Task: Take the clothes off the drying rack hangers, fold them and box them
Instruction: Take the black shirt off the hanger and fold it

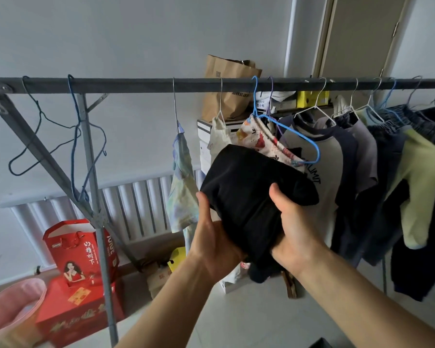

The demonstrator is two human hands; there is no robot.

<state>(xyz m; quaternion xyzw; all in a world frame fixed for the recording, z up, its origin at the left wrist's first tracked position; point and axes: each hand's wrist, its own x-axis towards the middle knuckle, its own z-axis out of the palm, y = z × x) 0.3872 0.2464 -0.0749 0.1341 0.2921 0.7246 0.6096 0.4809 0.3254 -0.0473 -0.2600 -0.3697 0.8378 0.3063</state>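
A folded black garment (249, 194) is held up in front of me, below the grey rack bar (136, 84). My left hand (215, 237) grips its left edge from underneath, thumb up along the side. My right hand (294, 227) grips its right lower part, thumb on top of the cloth. Behind it an empty blue hanger (296, 136) hangs on the bar beside floral shorts (266, 141). Several dark, grey and yellow-green clothes (387, 172) hang on hangers to the right. A pale tie-dye garment (182, 187) hangs left of the black one.
Two bare wire hangers (60, 131) hang at the bar's left end by the slanted rack leg (96, 197). Red gift boxes (81, 285) and a pink bin (13, 310) stand on the floor at left. A radiator (136, 207) lines the wall. A brown paper bag (226, 96) tops stacked boxes behind.
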